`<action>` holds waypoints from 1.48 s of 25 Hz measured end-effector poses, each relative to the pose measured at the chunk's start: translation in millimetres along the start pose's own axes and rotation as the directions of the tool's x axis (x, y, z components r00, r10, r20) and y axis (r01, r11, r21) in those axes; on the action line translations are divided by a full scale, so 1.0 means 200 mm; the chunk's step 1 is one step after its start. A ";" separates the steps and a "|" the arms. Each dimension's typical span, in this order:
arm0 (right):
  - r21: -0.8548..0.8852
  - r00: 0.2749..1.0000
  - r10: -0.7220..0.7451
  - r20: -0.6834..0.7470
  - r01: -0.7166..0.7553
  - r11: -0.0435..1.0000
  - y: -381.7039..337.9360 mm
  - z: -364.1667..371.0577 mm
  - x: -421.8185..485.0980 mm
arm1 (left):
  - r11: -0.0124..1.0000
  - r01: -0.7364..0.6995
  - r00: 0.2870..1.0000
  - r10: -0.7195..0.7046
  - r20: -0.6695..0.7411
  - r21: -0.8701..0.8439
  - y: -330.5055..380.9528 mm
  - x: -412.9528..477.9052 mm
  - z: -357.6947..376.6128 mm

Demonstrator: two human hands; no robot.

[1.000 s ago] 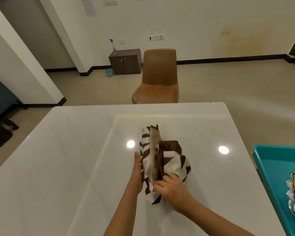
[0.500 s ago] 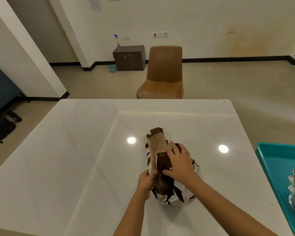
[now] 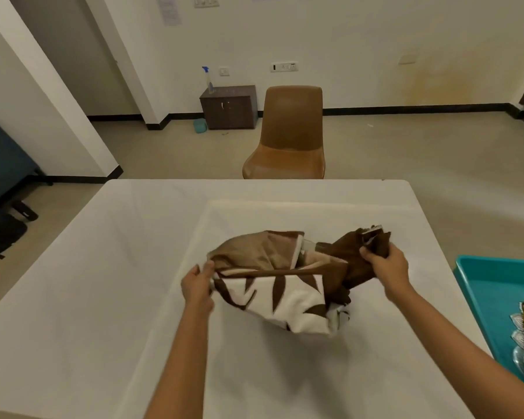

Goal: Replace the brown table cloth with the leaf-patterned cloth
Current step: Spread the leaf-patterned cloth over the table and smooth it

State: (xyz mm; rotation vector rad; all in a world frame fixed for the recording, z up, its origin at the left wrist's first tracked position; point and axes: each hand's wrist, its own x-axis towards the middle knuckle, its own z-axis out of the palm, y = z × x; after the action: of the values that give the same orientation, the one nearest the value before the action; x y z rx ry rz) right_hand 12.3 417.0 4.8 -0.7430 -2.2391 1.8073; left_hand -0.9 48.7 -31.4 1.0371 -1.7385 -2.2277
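Two hands have pulled apart since half a second ago: then they sat close together on a tight, upright bundle near the middle of the desk (image 3: pixel 109 297), and now they are spread wide with the leaf-patterned cloth (image 3: pixel 285 285) stretched between them. The left hand (image 3: pixel 198 285) pinches the left edge of the cloth, thumb over the fold and fingers under it. The right hand (image 3: pixel 386 267) is curled round a bunched dark brown end of the fabric, held a little farther from the person than the left.

Between the hands the cloth has opened from a narrow roll into a broad, sagging pouch. Its near face shows white ground with brown leaves, while the upper layers show tan and dark brown. Its lower fold rests on the desk on the side toward the person. I cannot tell whether the dark brown part in the right hand is the border or reverse of the same cloth.

No brown table cloth shows on the desk, whose bare surface is white around the cloth, so I judge the removal done and the unfolding of the replacement just begun. The cloth is still mostly doubled over, so more shaking out and spreading should be needed before it covers the desk.

Right of the cloth, the teal tray (image 3: pixel 478 276) sits at the desk's right edge, and beyond the cloth a brown chair (image 3: pixel 291 137) stands at the far side.
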 end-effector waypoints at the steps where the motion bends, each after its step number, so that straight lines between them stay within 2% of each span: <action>1: 0.063 0.998 -0.006 -0.064 0.010 0.998 -0.03 -0.03 0.00 | 0.999 -0.030 1.000 0.029 -0.011 -0.037 0.13 0.01 -0.01; 4: 0.185 0.956 0.024 -0.292 0.032 0.982 -0.02 -0.11 0.00 | 0.988 -0.140 0.988 0.143 0.049 -0.071 0.32 0.01 -0.05; 6: 0.149 0.942 0.120 -0.312 -0.076 0.986 0.10 -0.16 0.05 | 0.993 -0.118 0.990 0.117 0.082 0.003 0.27 0.05 -0.10; 8: 0.020 0.936 0.278 -0.215 -0.280 0.960 0.25 -0.20 0.08 | 0.992 -0.001 0.993 -0.014 0.115 0.128 0.12 0.06 -0.14; 10: -0.094 0.913 0.394 -0.101 -0.403 0.910 0.35 -0.22 0.09 | 0.972 0.110 0.989 -0.126 0.070 0.205 0.00 0.04 -0.16; 12: -0.090 0.888 0.460 -0.025 -0.460 0.883 0.35 -0.25 0.14 | 0.965 0.202 0.979 -0.203 -0.009 0.168 -0.04 0.02 -0.17; 14: 0.026 0.888 0.457 0.059 -0.459 0.888 0.26 -0.29 0.22 | 0.969 0.219 0.975 -0.220 -0.003 0.119 0.01 0.03 -0.16; 16: 0.214 0.942 0.331 0.053 -0.335 0.918 0.13 -0.31 0.33 | 0.986 0.139 0.985 -0.148 0.088 0.096 0.08 0.03 -0.13; 17: 0.242 0.970 0.241 -0.002 -0.234 0.942 0.07 -0.30 0.36 | 0.993 0.099 0.983 -0.109 0.151 0.068 0.12 0.01 -0.09; 18: 0.165 0.987 0.142 -0.070 -0.129 0.978 0.02 -0.27 0.37 | 0.997 0.065 0.977 -0.072 0.202 0.040 0.14 -0.03 -0.04; 20: -0.200 0.989 -0.078 -0.130 0.051 0.978 -0.03 -0.15 0.30 | 0.999 0.032 0.965 -0.039 0.259 0.029 0.13 -0.09 0.06; 21: -0.296 0.982 -0.176 -0.065 0.149 0.943 -0.02 -0.06 0.23 | 0.998 0.033 0.957 -0.044 0.288 0.044 0.09 -0.11 0.11; 22: -0.326 0.969 -0.230 0.086 0.246 0.913 0.00 0.04 0.13 | 0.997 0.037 0.949 -0.055 0.311 0.062 0.05 -0.14 0.15; 23: -0.312 0.926 -0.240 0.290 0.328 0.892 0.02 0.14 0.02 | 0.995 0.050 0.940 -0.074 0.332 0.081 -0.01 -0.17 0.19; 24: -0.278 0.847 -0.209 0.488 0.378 0.883 0.06 0.25 -0.10 | 0.993 0.075 0.933 -0.103 0.345 0.093 -0.06 -0.20 0.22; 25: -0.264 0.759 -0.142 0.635 0.386 0.884 0.09 0.34 -0.20 | 0.991 0.098 0.924 -0.126 0.360 0.094 -0.10 -0.25 0.24; 26: -0.273 0.698 -0.076 0.712 0.375 0.886 0.12 0.42 -0.26 | 0.990 0.117 0.918 -0.140 0.372 0.084 -0.13 -0.29 0.27; 27: -0.295 0.672 -0.035 0.740 0.370 0.881 0.16 0.50 -0.29 | 0.989 0.128 0.915 -0.148 0.374 0.077 -0.16 -0.31 0.28; 29: -0.368 0.682 -0.018 0.731 0.416 0.831 0.23 0.59 -0.29 | 0.989 0.125 0.921 -0.147 0.361 0.085 -0.18 -0.34 0.29; 31: -0.486 0.688 -0.036 0.725 0.548 0.681 0.26 0.64 -0.26 | 0.987 0.114 0.928 -0.145 0.342 0.110 -0.20 -0.33 0.27; 33: -0.530 0.645 -0.059 0.762 0.673 0.517 0.29 0.66 -0.25 | 0.986 0.114 0.939 -0.147 0.309 0.122 -0.20 -0.32 0.22; 35: -0.461 0.612 -0.123 0.782 0.700 0.545 0.29 0.66 -0.25 | 0.985 0.104 0.958 -0.137 0.252 0.139 -0.19 -0.30 0.16; 37: -0.365 0.651 -0.192 0.735 0.618 0.696 0.26 0.63 -0.25 | 0.981 0.097 0.979 -0.125 0.163 0.168 -0.17 -0.28 0.09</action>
State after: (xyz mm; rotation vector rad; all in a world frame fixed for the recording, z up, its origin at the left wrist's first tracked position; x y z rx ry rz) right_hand 14.9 292.1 -67.8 0.5023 -3.1221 1.1956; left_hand 41.0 101.2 -35.6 1.0223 -2.0073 -2.3418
